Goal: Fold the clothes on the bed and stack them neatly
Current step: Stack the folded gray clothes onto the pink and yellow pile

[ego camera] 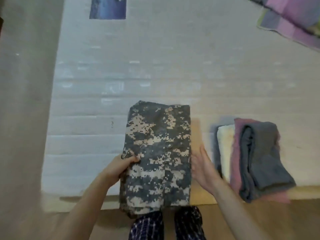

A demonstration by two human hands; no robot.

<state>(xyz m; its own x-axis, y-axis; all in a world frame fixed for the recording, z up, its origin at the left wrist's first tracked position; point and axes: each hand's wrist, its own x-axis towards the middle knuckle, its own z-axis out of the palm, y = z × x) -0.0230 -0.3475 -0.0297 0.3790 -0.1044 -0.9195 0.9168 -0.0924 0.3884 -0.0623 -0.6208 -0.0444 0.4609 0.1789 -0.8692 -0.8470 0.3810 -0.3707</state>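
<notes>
A folded camouflage garment lies on the bed at its near edge, its long side running from near to far, and its near end hangs a little over the edge. The left hand grips the garment's left edge about halfway along, fingers curled over the top of the cloth with the thumb side underneath or behind; the fold bunches slightly at that spot. The right hand is open and flat, fingers together and pointing to the far side, pressed against or just beside the garment's right edge; motion blur makes it hard to tell whether it touches. So the garment sits between the two hands, left held, right flanked.

To the right of the right hand, also at the near edge of the bed, sits a stack of folded clothes: a grey piece on top, a pink-purple layer below it, and a pale cream piece showing at the left side. At the far right corner lies a purple and lilac checked cloth. At the far left of the bed is a blue rectangular patch. Below the garment, the person's dark checked trouser legs show.
</notes>
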